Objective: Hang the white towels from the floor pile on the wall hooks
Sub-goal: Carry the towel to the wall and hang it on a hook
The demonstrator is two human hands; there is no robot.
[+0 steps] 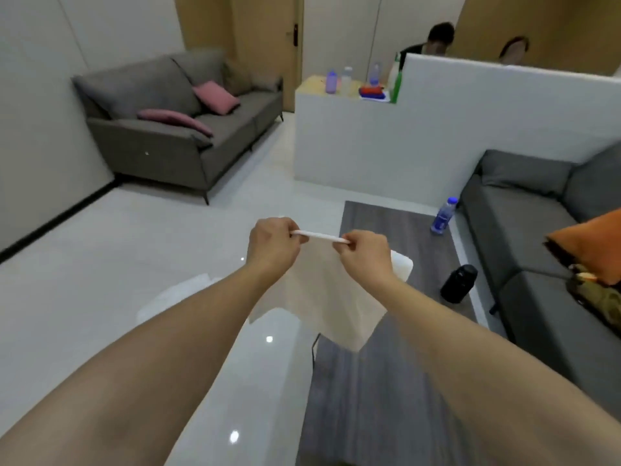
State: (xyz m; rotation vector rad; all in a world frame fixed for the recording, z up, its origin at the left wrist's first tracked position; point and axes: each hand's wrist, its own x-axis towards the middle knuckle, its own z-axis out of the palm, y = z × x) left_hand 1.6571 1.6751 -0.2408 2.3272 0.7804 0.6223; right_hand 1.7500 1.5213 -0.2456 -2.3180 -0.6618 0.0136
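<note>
So I've got one white towel (pixel 322 290) up in the air in front of me, both arms stretched out. My left hand (pixel 273 247) is pinching one end of its top edge, fingers curled round the fabric, and my right hand (pixel 364 253) is pinching the other end the same way. That grip on each side keeps the edge pulled into a tight little strip between my fists, and the rest of the towel just hangs down loose below them.

Under the hanging towel there's more white cloth (pixel 188 297) lying on the glossy floor (pixel 134 250), just past my left forearm, a bit washed out so I can't tell how many pieces. Another white piece (pixel 401 265) sits at the near left edge of the dark wood counter (pixel 396 381), peeking out right behind my right wrist.

On that counter: a water bottle (pixel 443 215) with a blue cap at the far right corner, and a black cylinder thing (pixel 458 283) along the right edge. Grey sofa (pixel 174 129) with pink cushions (pixel 215 97) against the far wall.
</note>
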